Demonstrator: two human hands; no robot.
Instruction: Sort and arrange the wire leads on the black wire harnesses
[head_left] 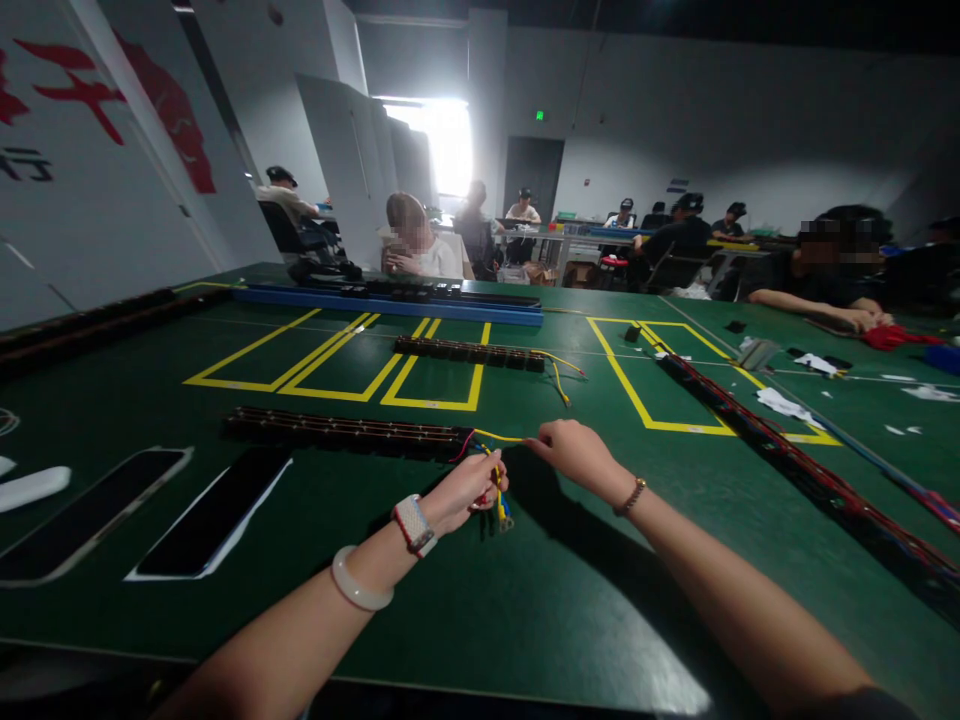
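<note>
A long black strip (345, 428) with thin copper-coloured lines lies on the green table (600, 620). Yellow, blue and red wires come out of its right end. My left hand (480, 485) is closed around these wires near the strip, and their yellow and blue ends with metal terminals (505, 521) hang below the fingers. A single yellow wire (495, 436) runs from the strip to my right hand (562, 448), which pinches it at its far end. Its tip is hidden by the fingers.
Behind lies a shorter black strip (472, 352) with yellow wires. Blue rails (390, 305) stand at the back. A long wired strip (750, 430) runs down the right side. Two dark flat panels (217, 515) lie at left. Across the table, a person's hands (862, 318) rest near red material.
</note>
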